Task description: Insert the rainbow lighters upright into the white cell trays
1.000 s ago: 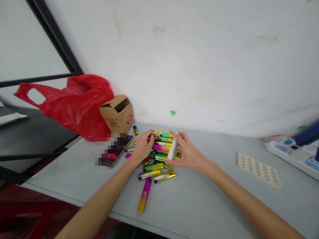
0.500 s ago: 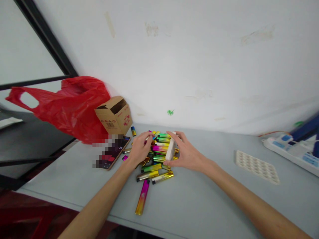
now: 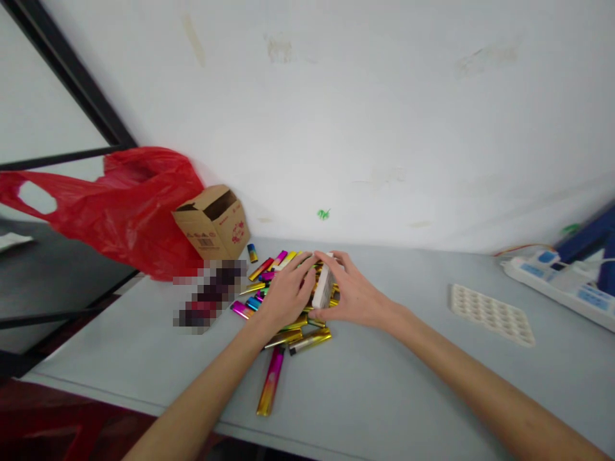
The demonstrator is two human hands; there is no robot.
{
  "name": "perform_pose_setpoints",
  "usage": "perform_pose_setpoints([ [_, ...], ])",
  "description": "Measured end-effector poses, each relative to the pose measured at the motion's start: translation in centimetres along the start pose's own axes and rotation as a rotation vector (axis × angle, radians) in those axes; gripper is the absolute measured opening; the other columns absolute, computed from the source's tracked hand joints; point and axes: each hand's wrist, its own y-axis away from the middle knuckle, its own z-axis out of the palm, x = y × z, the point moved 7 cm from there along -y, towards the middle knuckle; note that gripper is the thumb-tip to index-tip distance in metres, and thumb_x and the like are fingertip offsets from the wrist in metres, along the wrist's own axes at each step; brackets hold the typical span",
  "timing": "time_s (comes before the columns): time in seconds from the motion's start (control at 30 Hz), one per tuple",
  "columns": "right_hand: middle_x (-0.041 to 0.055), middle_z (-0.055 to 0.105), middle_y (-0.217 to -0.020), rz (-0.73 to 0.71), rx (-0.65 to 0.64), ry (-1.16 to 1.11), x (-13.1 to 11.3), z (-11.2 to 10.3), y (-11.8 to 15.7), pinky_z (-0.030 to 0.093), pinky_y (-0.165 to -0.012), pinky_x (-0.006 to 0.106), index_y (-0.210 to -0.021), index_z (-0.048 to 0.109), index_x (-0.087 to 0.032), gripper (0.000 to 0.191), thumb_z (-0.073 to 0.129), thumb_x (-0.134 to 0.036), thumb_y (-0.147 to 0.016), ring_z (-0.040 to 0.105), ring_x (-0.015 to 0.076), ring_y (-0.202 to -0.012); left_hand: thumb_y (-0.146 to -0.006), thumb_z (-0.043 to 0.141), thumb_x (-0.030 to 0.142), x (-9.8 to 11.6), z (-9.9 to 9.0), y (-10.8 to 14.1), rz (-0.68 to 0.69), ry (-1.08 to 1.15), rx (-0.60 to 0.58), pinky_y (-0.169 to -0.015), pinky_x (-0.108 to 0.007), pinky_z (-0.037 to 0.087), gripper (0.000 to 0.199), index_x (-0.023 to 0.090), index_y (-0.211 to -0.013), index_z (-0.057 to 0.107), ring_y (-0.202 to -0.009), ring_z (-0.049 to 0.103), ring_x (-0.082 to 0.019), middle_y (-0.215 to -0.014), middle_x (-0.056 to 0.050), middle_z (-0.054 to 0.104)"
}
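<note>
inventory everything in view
plastic bag: 1, red, back left
box: 1, brown, beside bag
pixelated item: 1, dark, left
shiny tubes: many, mixed, centre
carton: 1, white, amid tubes
flat tray: 1, off-white, right
power strip: 1, white, right
table: 1, grey, below
wall: 1, white, behind
scribble: 1, green, on wall
bars: several, black, left
furniture: unclear, red, lower left
left hand: 1, bare, over tubes
right hand: 1, bare, on carton

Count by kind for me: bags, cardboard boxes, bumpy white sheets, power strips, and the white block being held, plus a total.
Red plastic bag: 1
Cardboard box: 1
Bumpy white sheet: 1
Power strip: 1
White block in the right hand: 1
Total: 5, leaving out the shiny pieces, too overlapped to count.
</note>
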Motion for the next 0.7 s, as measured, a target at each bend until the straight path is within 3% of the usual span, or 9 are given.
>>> perform_pose_setpoints([
  [0.13, 0.0172, 0.028, -0.156, -0.013, -0.011, 0.005, 0.1, 0.1, 0.0, 0.035, -0.122, 0.051, -0.163, 0.023, -0.027, 0.117, 0.089, -0.049, -0.069, 0.031, 0.0352, -0.152, -0.102, 0.036, 0.024, -1.2, -0.8, -0.2, 0.004, -0.032, 0.045, -0.119, -0.043, 0.042, 0.045, 0.021, -0.136, 0.066, -0.133, 0.059, -0.025, -0.14, -0.009, 0.067],
  [0.3, 0.0166, 0.027, -0.157, 0.001, -0.025, -0.005, 0.4, 0.2, 0.0, 0.039, -0.12, 0.049, -0.164, 0.023, -0.028, 0.117, 0.088, -0.051, -0.069, 0.036, 0.0346, -0.149, -0.1, 0.038, 0.024, -2.1, -1.5, -0.3, -0.01, -0.041, 0.044, -0.113, -0.042, 0.046, 0.043, 0.021, -0.128, 0.07, -0.125, 0.065, -0.025, -0.132, -0.009, 0.072],
  [0.5, 0.0183, 0.028, -0.157, -0.018, -0.007, -0.006, 0.8, 0.2, 0.0, 0.036, -0.122, 0.049, -0.163, 0.023, -0.024, 0.118, 0.088, -0.052, -0.069, 0.042, 0.0333, -0.144, -0.103, 0.039, 0.03, -4.3, -2.5, -0.1, -0.143, -0.077, 0.152, -0.105, -0.038, 0.05, 0.038, 0.02, -0.119, 0.072, -0.112, 0.07, -0.025, -0.12, -0.008, 0.077],
  [0.7, 0.0182, 0.027, -0.157, -0.006, -0.031, 0.014, 0.8, 0.2, 0.1, 0.037, -0.121, 0.047, -0.163, 0.025, -0.024, 0.115, 0.087, -0.054, -0.071, 0.042, 0.0324, -0.145, -0.104, 0.036, 0.033, -6.7, -2.7, 0.2, -0.206, -0.197, 0.121, -0.102, -0.041, 0.05, 0.038, 0.02, -0.111, 0.071, -0.107, 0.07, -0.028, -0.113, -0.011, 0.078],
])
